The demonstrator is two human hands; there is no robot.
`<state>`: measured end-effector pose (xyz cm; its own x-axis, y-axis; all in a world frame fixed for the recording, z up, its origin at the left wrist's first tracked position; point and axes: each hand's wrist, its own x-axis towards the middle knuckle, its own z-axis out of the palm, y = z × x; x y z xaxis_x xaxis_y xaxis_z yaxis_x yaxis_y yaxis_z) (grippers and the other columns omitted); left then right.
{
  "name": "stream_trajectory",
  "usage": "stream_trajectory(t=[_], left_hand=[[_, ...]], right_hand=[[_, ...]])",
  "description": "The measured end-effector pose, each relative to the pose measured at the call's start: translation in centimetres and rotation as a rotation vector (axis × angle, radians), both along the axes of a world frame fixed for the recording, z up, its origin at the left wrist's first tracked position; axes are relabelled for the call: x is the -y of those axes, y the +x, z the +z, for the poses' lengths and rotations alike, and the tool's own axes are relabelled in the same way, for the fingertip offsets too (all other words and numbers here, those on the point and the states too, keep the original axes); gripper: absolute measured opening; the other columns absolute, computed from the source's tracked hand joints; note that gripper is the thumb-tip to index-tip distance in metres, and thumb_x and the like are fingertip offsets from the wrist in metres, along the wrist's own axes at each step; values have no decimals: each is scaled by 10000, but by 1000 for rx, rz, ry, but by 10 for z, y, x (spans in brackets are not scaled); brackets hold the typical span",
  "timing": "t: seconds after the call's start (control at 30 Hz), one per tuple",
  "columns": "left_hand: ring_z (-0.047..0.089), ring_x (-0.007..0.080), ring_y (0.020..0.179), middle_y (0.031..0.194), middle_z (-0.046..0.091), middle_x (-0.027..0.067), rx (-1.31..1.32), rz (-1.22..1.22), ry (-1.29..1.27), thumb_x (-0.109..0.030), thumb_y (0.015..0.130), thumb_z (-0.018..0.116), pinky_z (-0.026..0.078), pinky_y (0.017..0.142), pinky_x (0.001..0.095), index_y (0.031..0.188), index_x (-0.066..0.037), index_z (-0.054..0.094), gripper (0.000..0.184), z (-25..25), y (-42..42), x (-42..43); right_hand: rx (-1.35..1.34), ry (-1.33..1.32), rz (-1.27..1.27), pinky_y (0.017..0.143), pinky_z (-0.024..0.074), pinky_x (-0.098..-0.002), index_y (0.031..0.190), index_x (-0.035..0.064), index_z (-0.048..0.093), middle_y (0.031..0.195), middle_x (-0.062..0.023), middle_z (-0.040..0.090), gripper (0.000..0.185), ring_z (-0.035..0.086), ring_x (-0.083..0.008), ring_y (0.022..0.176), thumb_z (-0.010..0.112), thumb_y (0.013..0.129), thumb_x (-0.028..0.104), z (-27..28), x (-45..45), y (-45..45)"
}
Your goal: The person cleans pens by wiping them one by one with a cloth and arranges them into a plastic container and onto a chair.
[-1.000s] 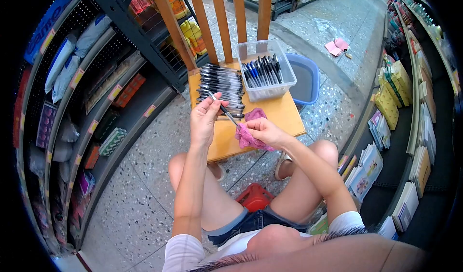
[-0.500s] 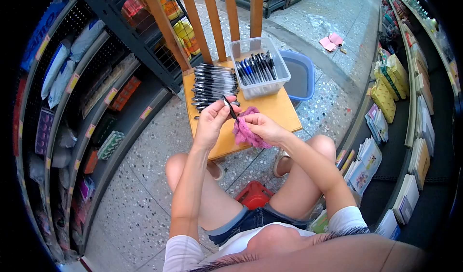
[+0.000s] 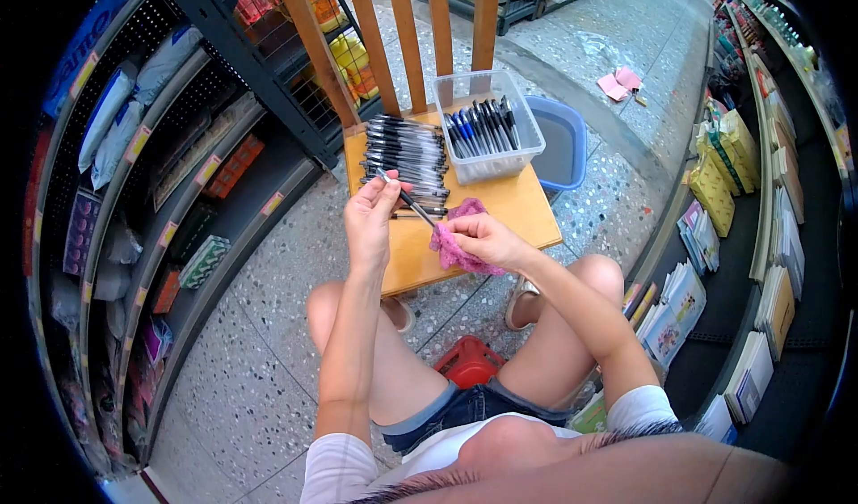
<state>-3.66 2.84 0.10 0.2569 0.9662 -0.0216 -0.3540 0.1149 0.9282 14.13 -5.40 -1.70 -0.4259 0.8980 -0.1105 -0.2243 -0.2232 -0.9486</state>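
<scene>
Landmark: clear rectangular plastic box (image 3: 511, 170), on the yellow-brown wooden chair seat (image 3: 416, 261). Slim dark pen with a pale upper end (image 3: 415, 204) is up in the air, to the near-left of the box, slanted. Left hand (image 3: 371, 207) pinches its upper end, thumb against fingers. Right hand (image 3: 483, 239), near side of the box, grips the crumpled pink cloth (image 3: 454, 252), bunched around the pen's lower end. Row of black-and-clear pens (image 3: 404, 157) lies stacked side by side just left of the box; dark and blue pens (image 3: 483, 129) stand leaning inside it. Blue plastic basin (image 3: 583, 151) on the floor, right of the box and partly behind it.

Risks, my guess: pen could slip if the left pinch is loose while the cloth drags on it; loose cloth or a forearm could snag the nearest pens in the row and roll them off the seat; a bump could shove the box toward the seat's edge.

Unclear: pen's lower end hidden in cloth; right fingertips mostly covered; lower ends of boxed pens blurred by the plastic; basin partly hidden by the box, can't tell if it holds water.
</scene>
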Motion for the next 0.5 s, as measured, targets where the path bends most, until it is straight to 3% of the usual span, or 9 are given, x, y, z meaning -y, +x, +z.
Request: stream_trajectory(t=[0.23, 0.5], left_hand=[[566, 50, 679, 796, 643, 22, -47, 141, 19, -119, 817, 661, 431, 626, 165, 926, -29, 616, 148, -3, -1, -1], [594, 78, 728, 825, 642, 62, -81, 224, 10, -99, 801, 676, 462, 679, 188, 906, 7, 596, 169, -5, -1, -2]], right_hand=[[119, 89, -44, 640, 448, -225, 1007, -9, 599, 797, -16, 601, 205, 555, -74, 720, 465, 893, 97, -2, 2, -2], [490, 243, -132, 554, 429, -288, 929, 7, 617, 653, -67, 564, 168, 533, -100, 616, 500, 862, 108, -3, 2, -1]])
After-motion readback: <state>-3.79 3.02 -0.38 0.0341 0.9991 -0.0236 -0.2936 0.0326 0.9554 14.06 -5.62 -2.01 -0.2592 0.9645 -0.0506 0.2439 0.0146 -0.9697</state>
